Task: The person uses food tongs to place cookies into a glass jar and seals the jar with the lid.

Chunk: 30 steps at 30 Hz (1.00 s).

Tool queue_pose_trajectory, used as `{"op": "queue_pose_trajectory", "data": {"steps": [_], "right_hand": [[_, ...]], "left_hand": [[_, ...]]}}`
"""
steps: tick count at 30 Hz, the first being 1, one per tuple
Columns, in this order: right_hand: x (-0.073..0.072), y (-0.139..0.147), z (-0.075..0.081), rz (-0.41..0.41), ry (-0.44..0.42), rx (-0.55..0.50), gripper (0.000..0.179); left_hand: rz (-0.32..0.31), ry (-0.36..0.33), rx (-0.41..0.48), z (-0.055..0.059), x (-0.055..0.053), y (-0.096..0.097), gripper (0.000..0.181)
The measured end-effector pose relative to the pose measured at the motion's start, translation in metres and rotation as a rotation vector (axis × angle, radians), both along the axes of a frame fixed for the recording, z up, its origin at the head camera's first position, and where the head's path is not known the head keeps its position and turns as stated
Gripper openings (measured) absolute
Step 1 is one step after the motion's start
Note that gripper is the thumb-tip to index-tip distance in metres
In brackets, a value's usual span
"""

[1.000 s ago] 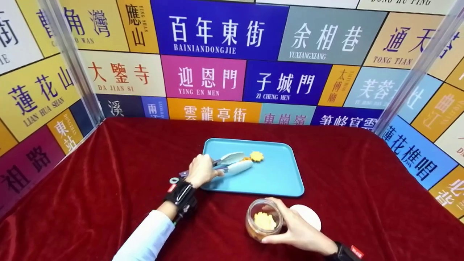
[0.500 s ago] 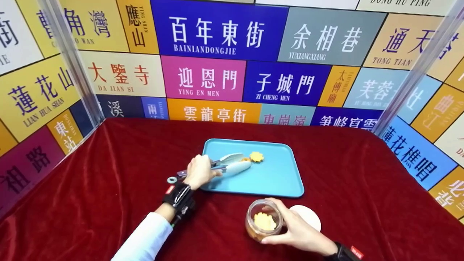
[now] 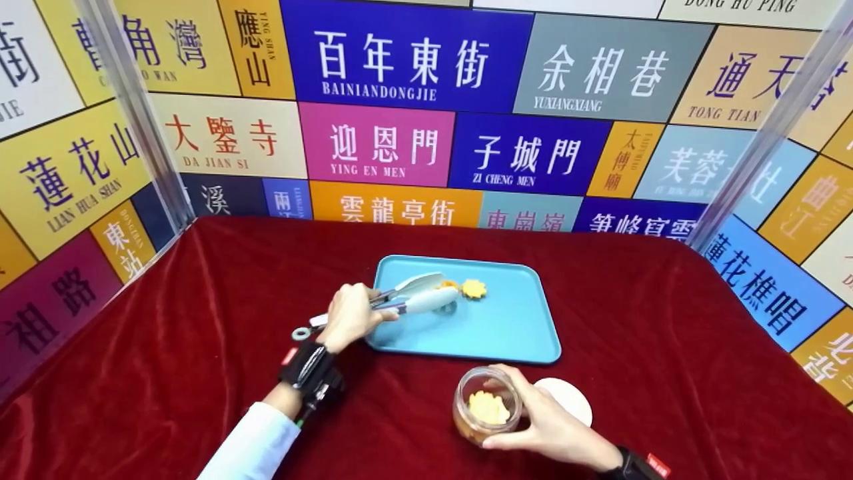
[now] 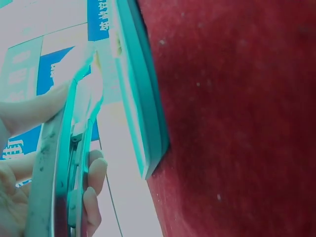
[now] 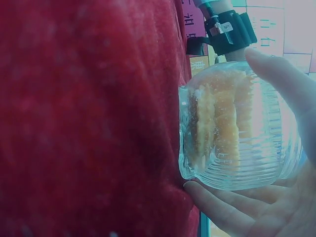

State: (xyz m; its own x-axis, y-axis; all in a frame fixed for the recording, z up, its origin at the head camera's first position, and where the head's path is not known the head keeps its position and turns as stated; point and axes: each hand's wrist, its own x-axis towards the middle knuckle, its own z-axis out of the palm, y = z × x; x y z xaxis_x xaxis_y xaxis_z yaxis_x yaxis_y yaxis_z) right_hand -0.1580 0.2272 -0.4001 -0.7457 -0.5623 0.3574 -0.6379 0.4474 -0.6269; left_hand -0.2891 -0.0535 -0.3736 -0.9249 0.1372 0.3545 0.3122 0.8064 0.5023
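My left hand (image 3: 351, 315) grips a pair of tongs (image 3: 420, 301) with pale, broad tips, held above the left part of a blue tray (image 3: 506, 327). An orange piece (image 3: 447, 285) shows at the tongs' tips, partly hidden; whether they clamp it I cannot tell. Just right of it lies a yellow flower-shaped cookie (image 3: 474, 289) on the tray. My right hand (image 3: 550, 427) holds a clear glass jar (image 3: 466, 427) by its side, thumb and fingers around it. Several cookies (image 5: 224, 118) are stacked inside the jar, which stands upright and uncovered on the cloth.
A round white lid (image 3: 566, 400) lies beside my right hand, partly covered by it. Dark red cloth (image 3: 266, 280) spreads over the table. Behind stands a wall of coloured signs (image 3: 400, 53), with clear upright posts (image 3: 746, 153) at both sides.
My left hand and the tongs have shifted left and risen off the tray; a shadow now shows beneath the tips. The orange piece appears slightly higher. The right hand and jar stay put.
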Motion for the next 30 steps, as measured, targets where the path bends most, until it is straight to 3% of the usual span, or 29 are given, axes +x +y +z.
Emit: {"op": "queue_pose_trajectory", "data": {"steps": [10, 18, 30], "right_hand": [[-0.001, 0.001, -0.002, 0.028, -0.002, -0.012, 0.072], [-0.002, 0.001, -0.002, 0.033, -0.012, -0.021, 0.072], [-0.002, 0.001, -0.002, 0.022, -0.001, -0.008, 0.072]], "left_hand": [[-0.084, 0.052, 0.102, 0.003, 0.011, -0.015, 0.042], [-0.256, 0.089, 0.141, 0.009, 0.02, -0.029, 0.043], [-0.471, 0.069, 0.206, 0.016, 0.026, -0.045, 0.044]]}}
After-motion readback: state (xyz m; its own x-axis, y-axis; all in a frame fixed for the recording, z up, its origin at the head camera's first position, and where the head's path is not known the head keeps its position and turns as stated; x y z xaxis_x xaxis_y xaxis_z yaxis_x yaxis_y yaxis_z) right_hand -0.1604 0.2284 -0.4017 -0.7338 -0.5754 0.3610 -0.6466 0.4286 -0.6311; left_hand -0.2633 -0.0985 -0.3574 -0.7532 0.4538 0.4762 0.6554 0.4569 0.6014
